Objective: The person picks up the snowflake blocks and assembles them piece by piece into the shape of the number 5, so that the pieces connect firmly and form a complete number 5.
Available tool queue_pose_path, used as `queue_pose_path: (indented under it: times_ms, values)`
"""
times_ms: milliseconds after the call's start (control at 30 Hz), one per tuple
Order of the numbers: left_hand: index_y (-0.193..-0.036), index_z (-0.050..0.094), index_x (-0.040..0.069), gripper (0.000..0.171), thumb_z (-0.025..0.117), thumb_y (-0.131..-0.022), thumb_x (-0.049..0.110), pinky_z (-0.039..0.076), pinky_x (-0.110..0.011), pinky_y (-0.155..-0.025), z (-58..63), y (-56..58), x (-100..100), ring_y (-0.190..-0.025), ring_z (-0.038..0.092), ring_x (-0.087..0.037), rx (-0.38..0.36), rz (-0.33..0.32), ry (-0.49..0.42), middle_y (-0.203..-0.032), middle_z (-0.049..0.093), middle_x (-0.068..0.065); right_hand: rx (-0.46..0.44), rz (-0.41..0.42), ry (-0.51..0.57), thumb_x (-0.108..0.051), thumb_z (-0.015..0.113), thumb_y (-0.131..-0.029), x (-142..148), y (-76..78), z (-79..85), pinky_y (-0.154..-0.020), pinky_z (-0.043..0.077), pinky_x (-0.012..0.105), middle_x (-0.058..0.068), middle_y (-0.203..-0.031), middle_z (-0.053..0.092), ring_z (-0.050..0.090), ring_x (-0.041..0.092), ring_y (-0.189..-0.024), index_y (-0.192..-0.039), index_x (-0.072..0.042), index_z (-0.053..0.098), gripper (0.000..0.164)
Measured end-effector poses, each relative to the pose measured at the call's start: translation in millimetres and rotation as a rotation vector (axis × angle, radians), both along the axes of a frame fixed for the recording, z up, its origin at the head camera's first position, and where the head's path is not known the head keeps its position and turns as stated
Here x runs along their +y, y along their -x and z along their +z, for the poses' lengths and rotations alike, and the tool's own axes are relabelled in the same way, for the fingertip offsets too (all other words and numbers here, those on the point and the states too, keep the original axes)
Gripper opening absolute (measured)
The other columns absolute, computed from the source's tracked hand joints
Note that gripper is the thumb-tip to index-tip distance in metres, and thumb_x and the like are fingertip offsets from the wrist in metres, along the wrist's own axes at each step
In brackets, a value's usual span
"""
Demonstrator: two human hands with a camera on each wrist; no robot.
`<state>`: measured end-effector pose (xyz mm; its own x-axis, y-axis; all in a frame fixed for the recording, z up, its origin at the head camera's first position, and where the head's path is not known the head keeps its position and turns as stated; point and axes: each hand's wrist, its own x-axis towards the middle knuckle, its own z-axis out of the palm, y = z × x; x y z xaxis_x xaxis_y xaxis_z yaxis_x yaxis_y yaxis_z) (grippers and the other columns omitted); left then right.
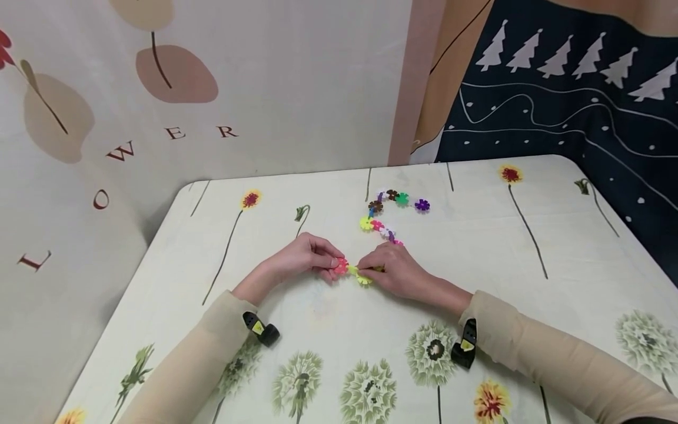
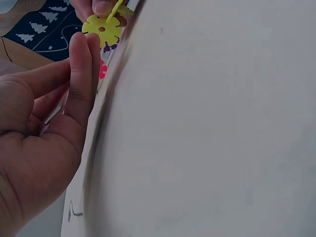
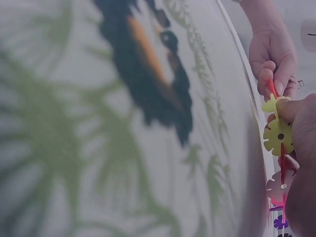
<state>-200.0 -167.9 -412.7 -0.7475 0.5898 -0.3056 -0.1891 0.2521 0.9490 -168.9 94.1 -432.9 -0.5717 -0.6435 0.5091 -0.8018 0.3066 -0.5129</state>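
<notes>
My left hand [image 1: 309, 257] pinches a pinkish-red notched snowflake disc [image 1: 342, 267] between thumb and fingers. Opposite it, my right hand [image 1: 397, 272] pinches a yellow notched disc [image 1: 352, 270] that meets the red one edge to edge. A second yellow disc [image 3: 277, 136] hangs just below the right fingertips, joined at an angle to the first. From there the linked discs run on beneath the right hand, where red, pink and purple ones show in the right wrist view. The chain's far part [image 1: 376, 224] curves away on the table, with brown, green, white and purple discs.
A cream cloth printed with flowers and dandelions covers the table [image 1: 318, 318]. Behind it hangs a pale curtain [image 1: 296, 88] with lettering, and a dark cloth with white trees [image 1: 561, 106] is at the right. A small black camera sits on each wrist.
</notes>
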Motion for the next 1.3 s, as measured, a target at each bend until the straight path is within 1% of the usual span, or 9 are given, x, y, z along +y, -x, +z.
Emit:
queue_pose_path:
  times_ms: [133, 233, 467, 700, 833, 967, 1067, 1167, 1300]
  values:
    - [-0.114, 0.068, -0.017, 0.021, 0.065, -0.095, -0.01, 0.062, -0.034, -0.071, 3.0, -0.3, 4, -0.067, 0.073, -0.02, -0.026, 0.029, 0.0, -0.09, 0.075, -0.018, 0.042, 0.017, 0.007, -0.001, 0.08, -0.087, 0, 0.4, -0.6, -0.081, 0.058, 0.036, 0.004, -0.093, 0.078, 0.073, 0.018, -0.084, -0.096, -0.005, 0.081, 0.01]
    - [-0.113, 0.068, -0.018, 0.02, 0.064, -0.094, -0.011, 0.062, -0.032, -0.069, 5.5, -0.3, 7, -0.066, 0.073, -0.019, -0.047, 0.037, 0.001, -0.087, 0.074, -0.018, 0.065, 0.022, 0.004, 0.0, 0.08, -0.086, 0, 0.6, -1.1, -0.079, 0.058, 0.034, 0.004, -0.093, 0.078, 0.073, 0.018, -0.084, -0.096, -0.005, 0.081, 0.011]
    - [-0.112, 0.068, -0.019, 0.02, 0.064, -0.094, -0.012, 0.062, -0.032, -0.068, 7.0, 0.4, 9, -0.066, 0.072, -0.019, -0.056, 0.028, -0.001, -0.085, 0.074, -0.018, 0.067, 0.038, 0.018, 0.002, 0.079, -0.086, 0, -0.1, 0.6, -0.076, 0.058, 0.031, 0.004, -0.093, 0.077, 0.072, 0.018, -0.083, -0.095, -0.005, 0.08, 0.011]
    - [-0.112, 0.067, -0.02, 0.02, 0.063, -0.094, -0.013, 0.062, -0.032, -0.068, 4.4, 1.1, 8, -0.065, 0.072, -0.018, -0.058, 0.025, -0.001, -0.085, 0.074, -0.017, 0.055, 0.05, 0.012, 0.002, 0.079, -0.086, 1, 0.2, 0.9, -0.075, 0.057, 0.028, 0.004, -0.094, 0.077, 0.07, 0.016, -0.083, -0.097, -0.004, 0.08, 0.012]
    - [-0.113, 0.067, -0.019, 0.02, 0.062, -0.095, -0.012, 0.062, -0.033, -0.07, 3.5, 1.4, 8, -0.067, 0.072, -0.019, -0.056, 0.013, 0.001, -0.086, 0.073, -0.017, 0.011, 0.035, -0.037, -0.002, 0.079, -0.088, 1, -1.2, 4.8, -0.077, 0.057, 0.027, 0.003, -0.095, 0.077, 0.07, 0.016, -0.085, -0.099, -0.005, 0.08, 0.011]
    - [-0.115, 0.067, -0.016, 0.02, 0.062, -0.097, -0.009, 0.062, -0.032, -0.072, 3.1, 3.6, 9, -0.07, 0.072, -0.019, -0.042, -0.015, 0.016, -0.09, 0.074, -0.016, -0.04, -0.004, -0.117, -0.006, 0.077, -0.091, 4, -2.7, 11.1, -0.081, 0.056, 0.028, 0.001, -0.097, 0.076, 0.069, 0.015, -0.088, -0.1, -0.007, 0.08, 0.01]
    - [-0.118, 0.067, -0.013, 0.022, 0.061, -0.099, -0.005, 0.062, -0.034, -0.074, 3.6, 6.8, 7, -0.073, 0.072, -0.019, -0.048, -0.038, 0.03, -0.093, 0.074, -0.016, -0.061, -0.032, -0.182, -0.009, 0.076, -0.093, 7, -3.3, 15.2, -0.081, 0.055, 0.029, -0.001, -0.096, 0.076, 0.067, 0.014, -0.089, -0.1, -0.009, 0.08, 0.008]
    - [-0.121, 0.066, -0.012, 0.024, 0.058, -0.103, 0.0, 0.062, -0.035, -0.075, 4.4, 10.1, 4, -0.074, 0.072, -0.02, -0.061, -0.032, 0.036, -0.093, 0.073, -0.017, -0.059, -0.04, -0.223, -0.01, 0.075, -0.094, 12, -3.0, 16.6, -0.081, 0.052, 0.031, -0.004, -0.094, 0.076, 0.063, 0.013, -0.087, -0.098, -0.011, 0.08, 0.007]
    - [-0.124, 0.063, -0.014, 0.026, 0.054, -0.105, 0.001, 0.062, -0.035, -0.076, 5.8, 12.1, -2, -0.077, 0.072, -0.021, -0.08, 0.004, 0.028, -0.093, 0.07, -0.017, -0.044, -0.052, -0.232, -0.008, 0.076, -0.092, 21, -2.0, 16.2, -0.083, 0.049, 0.035, -0.007, -0.092, 0.075, 0.06, 0.012, -0.087, -0.096, -0.012, 0.08, 0.007]
